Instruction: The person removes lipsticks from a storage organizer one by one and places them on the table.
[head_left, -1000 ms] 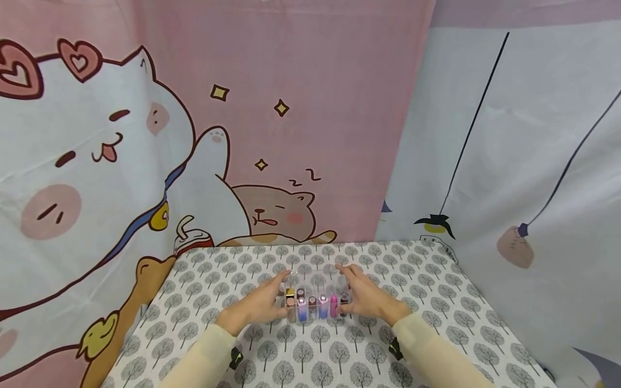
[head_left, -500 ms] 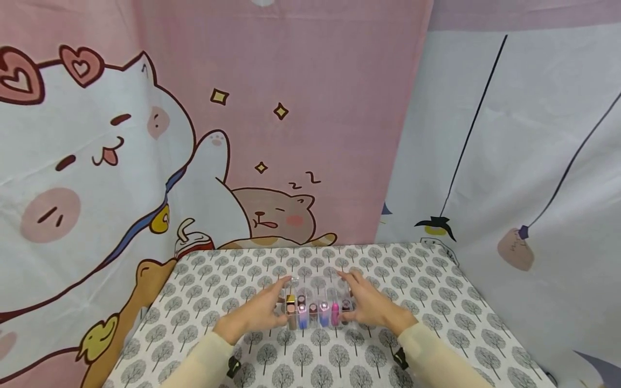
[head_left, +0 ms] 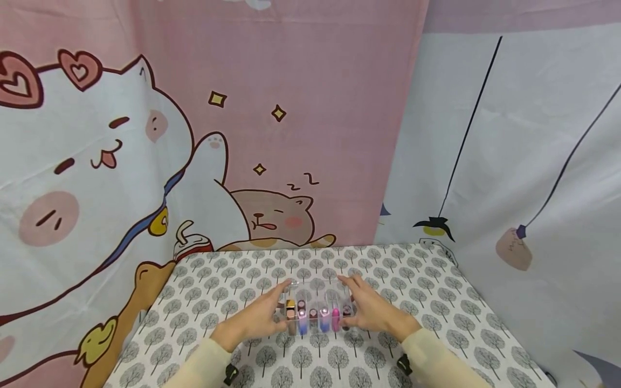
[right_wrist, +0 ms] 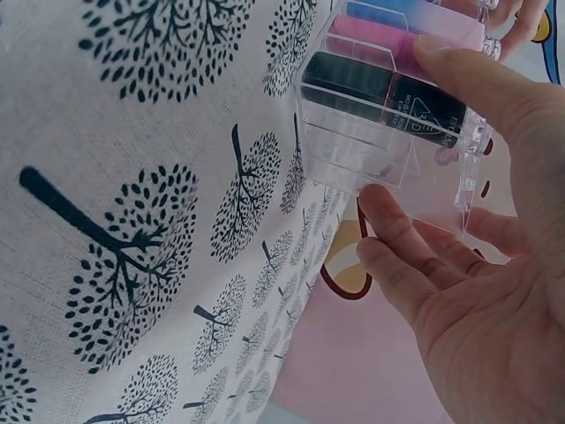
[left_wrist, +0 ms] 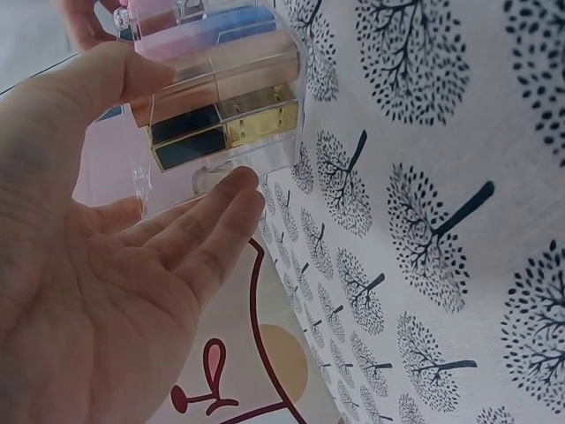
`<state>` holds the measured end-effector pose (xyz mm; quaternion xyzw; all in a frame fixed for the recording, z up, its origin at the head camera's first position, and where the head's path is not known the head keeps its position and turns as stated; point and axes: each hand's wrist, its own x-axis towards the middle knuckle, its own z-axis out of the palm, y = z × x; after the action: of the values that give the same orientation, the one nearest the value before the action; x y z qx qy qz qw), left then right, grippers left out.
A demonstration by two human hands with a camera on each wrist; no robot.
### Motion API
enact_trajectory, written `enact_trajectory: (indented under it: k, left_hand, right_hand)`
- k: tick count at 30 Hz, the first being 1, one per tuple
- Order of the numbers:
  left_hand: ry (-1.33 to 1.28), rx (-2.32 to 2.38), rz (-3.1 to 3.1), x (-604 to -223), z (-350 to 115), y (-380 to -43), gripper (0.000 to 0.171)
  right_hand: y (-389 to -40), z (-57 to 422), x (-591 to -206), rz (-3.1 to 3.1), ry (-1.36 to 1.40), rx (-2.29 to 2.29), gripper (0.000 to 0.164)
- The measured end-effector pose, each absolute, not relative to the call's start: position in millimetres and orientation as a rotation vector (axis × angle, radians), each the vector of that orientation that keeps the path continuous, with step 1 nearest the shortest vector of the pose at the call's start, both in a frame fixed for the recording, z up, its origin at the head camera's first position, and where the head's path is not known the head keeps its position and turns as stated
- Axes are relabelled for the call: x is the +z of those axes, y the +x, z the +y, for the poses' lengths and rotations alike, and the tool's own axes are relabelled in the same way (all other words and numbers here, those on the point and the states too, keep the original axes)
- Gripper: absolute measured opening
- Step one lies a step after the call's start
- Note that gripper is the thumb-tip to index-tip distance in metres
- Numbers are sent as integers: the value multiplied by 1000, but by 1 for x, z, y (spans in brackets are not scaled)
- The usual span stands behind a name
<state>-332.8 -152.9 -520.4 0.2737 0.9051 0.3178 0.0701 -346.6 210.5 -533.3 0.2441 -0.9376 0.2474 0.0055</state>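
Note:
A clear plastic lipstick organizer (head_left: pixel 320 289) is held by both hands over the table's middle. My left hand (head_left: pixel 259 319) grips its left end, thumb on the front and fingers around the side and back. In the same way my right hand (head_left: pixel 378 315) holds the right end. Several lipsticks stand in the slots, among them a bright pink tube (head_left: pixel 336 319) and a blue-and-pink tube (head_left: pixel 324 320). The left wrist view shows a black-and-gold lipstick (left_wrist: pixel 258 117) near my left fingers. A dark lip tube (right_wrist: pixel 349 85) fills the slot near my right thumb.
A white cloth with grey tree prints (head_left: pixel 320 355) covers the table. Behind it hangs a pink cartoon cat curtain (head_left: pixel 330 134), and a pale curtain (head_left: pixel 548 161) hangs along the right side.
Both hands have drawn the organizer slightly toward me, lower in the head view. Their hold on its two ends stays the same. The head view has tilted up a little.

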Motion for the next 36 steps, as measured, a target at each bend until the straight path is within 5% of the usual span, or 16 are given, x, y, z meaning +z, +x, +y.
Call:
enact_trajectory:
  k: [36]
  left_hand:
    - [848,872,2832,-527,-148,-326,117]
  right_hand:
    - [-335,219,-533,-2903,789,809,118]
